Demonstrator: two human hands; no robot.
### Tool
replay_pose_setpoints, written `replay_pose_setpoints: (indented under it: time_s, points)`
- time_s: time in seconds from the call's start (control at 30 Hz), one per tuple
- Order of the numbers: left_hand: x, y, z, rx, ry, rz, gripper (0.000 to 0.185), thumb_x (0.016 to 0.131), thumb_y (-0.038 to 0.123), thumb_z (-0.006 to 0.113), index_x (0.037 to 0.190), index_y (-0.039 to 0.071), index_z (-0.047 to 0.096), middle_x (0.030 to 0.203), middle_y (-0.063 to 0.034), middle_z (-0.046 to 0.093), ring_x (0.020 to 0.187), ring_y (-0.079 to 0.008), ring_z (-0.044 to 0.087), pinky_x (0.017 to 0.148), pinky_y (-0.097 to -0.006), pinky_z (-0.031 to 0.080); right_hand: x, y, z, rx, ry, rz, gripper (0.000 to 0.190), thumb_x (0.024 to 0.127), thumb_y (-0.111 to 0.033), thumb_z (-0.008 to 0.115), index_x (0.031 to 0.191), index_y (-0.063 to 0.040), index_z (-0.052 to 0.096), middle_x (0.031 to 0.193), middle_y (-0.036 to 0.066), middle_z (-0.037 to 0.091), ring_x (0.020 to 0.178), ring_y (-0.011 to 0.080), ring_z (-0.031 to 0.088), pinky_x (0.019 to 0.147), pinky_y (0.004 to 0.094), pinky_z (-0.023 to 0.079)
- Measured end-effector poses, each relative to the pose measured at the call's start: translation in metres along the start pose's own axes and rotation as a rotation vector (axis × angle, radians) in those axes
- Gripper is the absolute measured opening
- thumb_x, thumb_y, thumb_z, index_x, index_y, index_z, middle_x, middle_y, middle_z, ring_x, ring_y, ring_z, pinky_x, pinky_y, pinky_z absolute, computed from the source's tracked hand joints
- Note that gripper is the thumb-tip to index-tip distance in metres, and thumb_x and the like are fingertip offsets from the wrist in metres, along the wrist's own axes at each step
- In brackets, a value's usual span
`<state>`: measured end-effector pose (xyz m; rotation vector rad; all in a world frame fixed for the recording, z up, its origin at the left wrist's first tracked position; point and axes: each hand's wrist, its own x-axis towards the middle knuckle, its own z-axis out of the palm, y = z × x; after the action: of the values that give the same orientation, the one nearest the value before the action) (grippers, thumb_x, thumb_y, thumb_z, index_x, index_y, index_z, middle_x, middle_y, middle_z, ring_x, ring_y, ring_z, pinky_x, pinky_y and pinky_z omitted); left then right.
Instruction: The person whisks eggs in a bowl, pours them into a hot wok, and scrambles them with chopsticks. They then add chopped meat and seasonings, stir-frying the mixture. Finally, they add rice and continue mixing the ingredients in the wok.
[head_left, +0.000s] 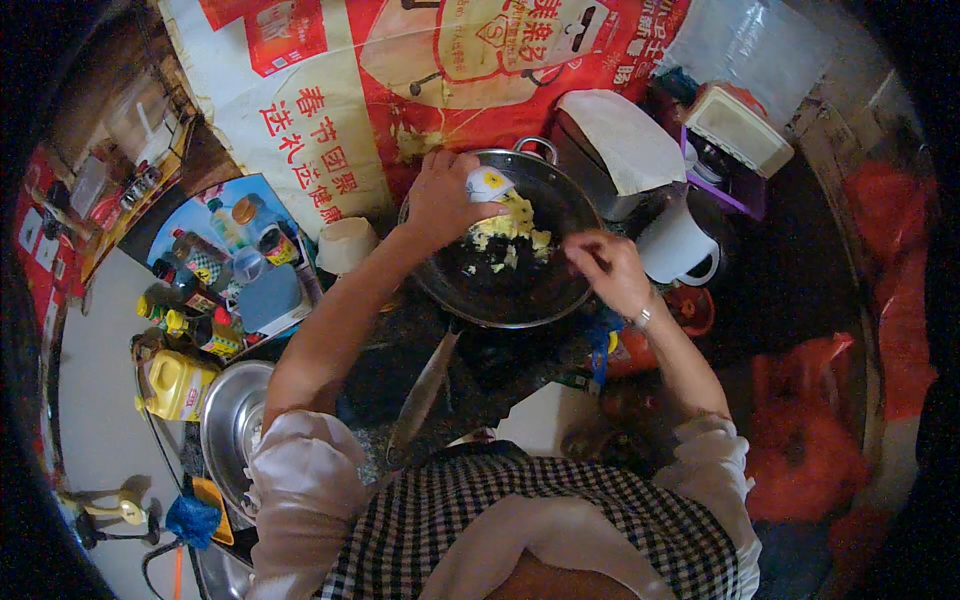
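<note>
My left hand (442, 196) grips a small white bowl (489, 184) with a yellow flower pattern, tilted over a dark wok (499, 300). Pale yellow food pieces (514, 217) spread from the bowl's mouth down into the wok, some of them lying apart on its dark surface. Over the wok's right rim is my right hand (604, 266), its fingers curled and blurred; whether they hold anything is unclear. The wok's long handle (424, 397) points toward me, and a metal loop handle (536, 146) sits on the far rim.
Left of the wok stands a cream-coloured container (347, 244). Farther left are several sauce bottles (199, 270), a yellow jug (176, 384) and a steel basin (225, 420). To the right are a white mug (679, 240), a cloth-covered box (622, 142) and a purple container (724, 180).
</note>
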<state>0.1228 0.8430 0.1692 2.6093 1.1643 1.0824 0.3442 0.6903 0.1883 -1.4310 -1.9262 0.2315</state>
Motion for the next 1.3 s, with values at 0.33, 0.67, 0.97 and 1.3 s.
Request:
replay_pose_setpoints:
  time_s: [0.33,0.67,0.97,1.3]
  points:
    - [-0.001,-0.003,0.002,0.01,0.0,0.036,0.069,0.055,0.05,0.079,0.105,0.008,0.056,0.101,-0.0158,0.053,0.103,-0.0361,0.048,0.086,-0.0443,0.044,0.014,0.005,0.019,0.09,0.026,0.048,0.017,0.086,-0.014,0.06,0.09,0.002,0.066,0.087,0.014,0.068,0.074,0.0247,0.067,0.066,0.0323,0.053]
    - [-0.001,0.004,-0.007,-0.001,0.034,0.035,0.066,0.055,0.048,0.08,0.102,0.008,0.058,0.101,-0.0152,0.054,0.104,-0.0352,0.049,0.086,-0.0437,0.044,0.037,0.028,0.049,0.062,0.163,-0.015,0.011,0.08,-0.01,0.062,0.085,-0.001,0.067,0.085,0.017,0.066,0.074,0.032,0.065,0.067,0.0358,0.051]
    - [-0.004,-0.007,-0.007,-0.013,0.084,0.08,0.066,0.056,0.051,0.078,0.102,0.008,0.058,0.102,-0.0146,0.054,0.103,-0.0341,0.049,0.087,-0.0432,0.043,0.017,-0.016,0.017,0.264,-0.063,0.306,0.018,0.085,-0.016,0.06,0.086,0.0,0.067,0.085,0.017,0.066,0.073,0.0294,0.066,0.066,0.0352,0.051]
    - [0.001,-0.001,-0.011,-0.047,-0.014,0.003,0.066,0.056,0.05,0.078,0.102,0.008,0.06,0.103,-0.015,0.054,0.103,-0.0356,0.049,0.087,-0.0436,0.044,0.019,0.008,0.011,-0.123,0.14,0.029,0.02,0.086,-0.018,0.06,0.083,0.0,0.067,0.088,0.019,0.066,0.072,0.034,0.064,0.067,0.0387,0.051]
